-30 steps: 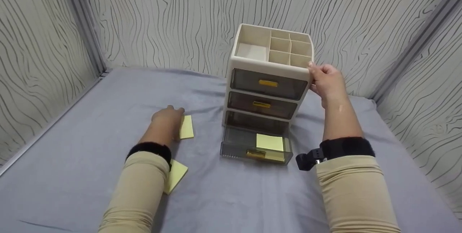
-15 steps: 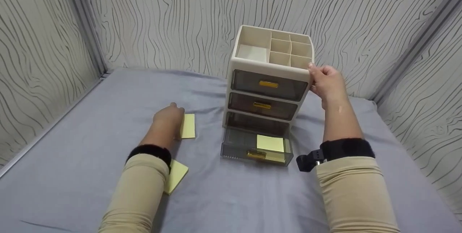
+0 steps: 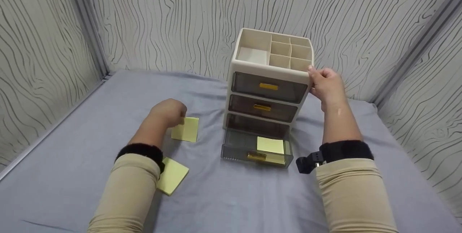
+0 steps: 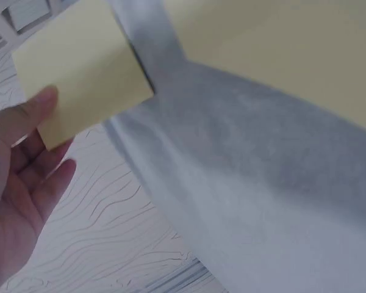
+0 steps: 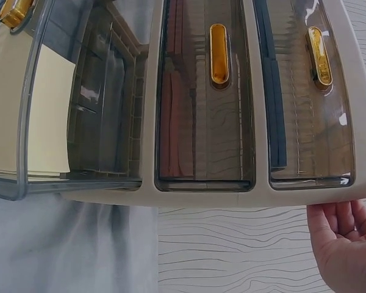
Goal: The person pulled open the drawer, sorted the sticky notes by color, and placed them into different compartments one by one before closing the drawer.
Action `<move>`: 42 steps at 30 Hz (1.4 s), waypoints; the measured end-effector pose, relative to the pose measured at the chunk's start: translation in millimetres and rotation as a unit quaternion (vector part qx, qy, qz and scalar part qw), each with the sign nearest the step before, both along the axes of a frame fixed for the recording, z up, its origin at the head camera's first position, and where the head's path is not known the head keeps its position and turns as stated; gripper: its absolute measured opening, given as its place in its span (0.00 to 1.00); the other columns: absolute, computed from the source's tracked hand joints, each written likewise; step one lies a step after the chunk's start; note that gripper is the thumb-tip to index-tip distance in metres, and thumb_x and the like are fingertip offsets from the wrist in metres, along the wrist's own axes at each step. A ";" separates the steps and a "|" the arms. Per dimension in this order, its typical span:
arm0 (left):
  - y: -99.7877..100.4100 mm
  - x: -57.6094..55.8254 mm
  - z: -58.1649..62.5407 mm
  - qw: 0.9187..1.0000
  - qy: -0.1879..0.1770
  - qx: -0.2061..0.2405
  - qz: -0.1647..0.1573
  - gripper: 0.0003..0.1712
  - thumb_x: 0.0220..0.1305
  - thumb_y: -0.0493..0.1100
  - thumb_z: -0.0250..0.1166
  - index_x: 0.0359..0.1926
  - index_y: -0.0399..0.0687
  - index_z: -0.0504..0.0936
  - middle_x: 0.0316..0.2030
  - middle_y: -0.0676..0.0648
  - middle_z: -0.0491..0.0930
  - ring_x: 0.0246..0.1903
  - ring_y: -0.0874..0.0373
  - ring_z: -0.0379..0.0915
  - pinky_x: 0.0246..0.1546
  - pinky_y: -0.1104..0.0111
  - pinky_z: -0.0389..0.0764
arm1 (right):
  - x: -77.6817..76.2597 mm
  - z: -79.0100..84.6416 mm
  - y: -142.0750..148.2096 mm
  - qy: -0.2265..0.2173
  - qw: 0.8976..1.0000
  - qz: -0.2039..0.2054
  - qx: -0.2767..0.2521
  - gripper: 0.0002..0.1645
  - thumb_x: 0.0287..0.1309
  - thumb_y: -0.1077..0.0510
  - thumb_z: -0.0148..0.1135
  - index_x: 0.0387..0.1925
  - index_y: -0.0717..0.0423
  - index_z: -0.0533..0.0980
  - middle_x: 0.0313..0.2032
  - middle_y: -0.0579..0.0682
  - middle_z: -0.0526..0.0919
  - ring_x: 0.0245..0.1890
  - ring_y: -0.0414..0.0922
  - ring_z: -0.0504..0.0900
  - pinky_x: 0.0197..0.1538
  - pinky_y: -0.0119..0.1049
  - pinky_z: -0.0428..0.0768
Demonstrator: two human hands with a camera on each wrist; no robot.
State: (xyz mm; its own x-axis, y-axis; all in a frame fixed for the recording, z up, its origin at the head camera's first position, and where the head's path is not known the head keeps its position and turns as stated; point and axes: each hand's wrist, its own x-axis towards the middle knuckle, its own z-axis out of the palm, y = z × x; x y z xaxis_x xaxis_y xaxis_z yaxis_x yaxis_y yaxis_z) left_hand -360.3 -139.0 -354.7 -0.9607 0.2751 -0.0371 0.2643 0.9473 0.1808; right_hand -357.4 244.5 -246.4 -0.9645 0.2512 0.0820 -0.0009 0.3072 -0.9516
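My left hand (image 3: 169,113) pinches a yellow sticky note pad (image 3: 188,130) by its edge, left of the desk organizer. In the left wrist view, the thumb lies on the face of this pad (image 4: 88,70), with fingers behind it. Another yellow pad (image 3: 174,177) lies on the cloth beside the left wrist. My right hand (image 3: 329,85) grips the upper right front corner of the cream drawer organizer (image 3: 270,67). The organizer's bottom drawer (image 3: 236,146) is pulled out, and a yellow pad (image 3: 270,144) lies at its right side.
Two upper smoky drawers with gold handles are closed. In the right wrist view, reddish pads (image 5: 174,122) show in the middle drawer and dark blue ones (image 5: 274,116) in the top drawer. Grey cloth (image 3: 231,204) covers the table; a wood-patterned wall (image 3: 173,20) stands behind.
My left hand has lifted and tilted the sticky note pad, which shows more of its face and sits slightly farther right. The right hand keeps its grip on the organizer.
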 end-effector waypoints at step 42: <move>58.2 42.3 69.0 0.975 0.083 0.156 -0.138 0.04 0.58 0.33 0.58 0.30 0.43 0.79 0.26 0.49 0.76 0.27 0.57 0.68 0.30 0.66 0.71 | -2.2 -1.0 0.4 0.005 1.000 0.001 -0.001 0.22 0.60 0.41 0.51 0.36 0.58 0.67 0.48 0.55 0.69 0.52 0.48 0.72 0.55 0.39 0.72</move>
